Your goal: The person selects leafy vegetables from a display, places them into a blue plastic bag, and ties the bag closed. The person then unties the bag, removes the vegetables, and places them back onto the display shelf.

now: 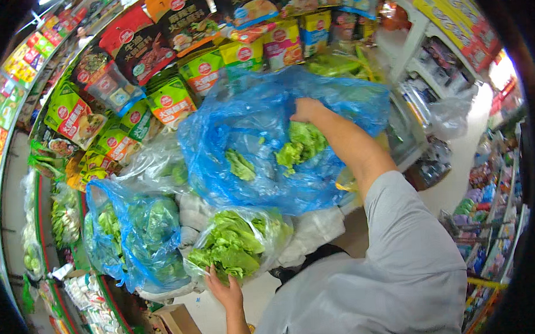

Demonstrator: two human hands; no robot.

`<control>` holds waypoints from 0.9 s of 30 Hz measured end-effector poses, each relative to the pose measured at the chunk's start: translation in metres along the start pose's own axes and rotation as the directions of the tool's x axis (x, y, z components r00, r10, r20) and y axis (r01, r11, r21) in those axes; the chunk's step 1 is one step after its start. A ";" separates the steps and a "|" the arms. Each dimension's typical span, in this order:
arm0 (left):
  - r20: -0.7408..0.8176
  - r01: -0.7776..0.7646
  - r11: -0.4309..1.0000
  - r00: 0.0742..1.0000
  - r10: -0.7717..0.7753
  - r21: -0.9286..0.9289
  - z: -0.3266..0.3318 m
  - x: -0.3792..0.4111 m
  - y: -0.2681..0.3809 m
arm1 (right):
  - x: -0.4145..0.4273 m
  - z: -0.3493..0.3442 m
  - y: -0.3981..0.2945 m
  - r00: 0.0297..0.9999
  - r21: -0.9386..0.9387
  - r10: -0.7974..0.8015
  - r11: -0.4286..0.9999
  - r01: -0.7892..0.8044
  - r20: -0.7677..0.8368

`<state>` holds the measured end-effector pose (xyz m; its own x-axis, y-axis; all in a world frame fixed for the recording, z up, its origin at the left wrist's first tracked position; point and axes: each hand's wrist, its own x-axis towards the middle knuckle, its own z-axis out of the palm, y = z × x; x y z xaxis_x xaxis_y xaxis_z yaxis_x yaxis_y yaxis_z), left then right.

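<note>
My left hand (225, 290) is at the near edge of a clear plastic bag (276, 237), its fingers and thumb on the rim. Loose green lettuce (232, 245) fills that bag. Over a large blue plastic bag (259, 193), spread wide, reaches my right hand (309, 110). It is bent at the far side of a lettuce head (308, 139); the fingertips are hidden, so whether they grip leaf or film is unclear. A loose lettuce leaf (241, 165) lies apart on the blue film.
A tied blue bag of green vegetables (152, 228) stands at the left. Seasoning pouches (170, 102) line the display's far edge. More leafy greens (337, 65) lie beyond the spread bag. On the floor is a cardboard box (178, 324). Stocked shelves (485, 212) rise at the right.
</note>
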<state>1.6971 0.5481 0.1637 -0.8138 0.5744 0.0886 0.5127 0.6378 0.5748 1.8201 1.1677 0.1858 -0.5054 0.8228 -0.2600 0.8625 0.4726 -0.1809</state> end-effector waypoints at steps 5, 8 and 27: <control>0.033 0.030 0.998 0.999 -0.031 0.053 0.001 0.001 0.010 | 0.051 0.069 0.019 0.981 0.031 -0.024 0.999 0.018 0.194; 0.018 0.037 0.999 0.999 -0.037 0.025 0.000 -0.006 0.012 | 0.046 0.051 0.007 0.955 0.030 -0.073 0.997 0.067 0.287; -0.058 -0.053 0.999 0.997 0.053 -0.007 0.014 0.005 -0.009 | 0.031 0.031 0.007 0.983 0.132 0.094 0.985 -0.115 0.160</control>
<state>1.6925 0.5521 0.1472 -0.8000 0.5766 0.1658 0.5534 0.6025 0.5750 1.8092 1.1866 0.1471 -0.4199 0.8024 -0.4241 0.9041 0.3288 -0.2731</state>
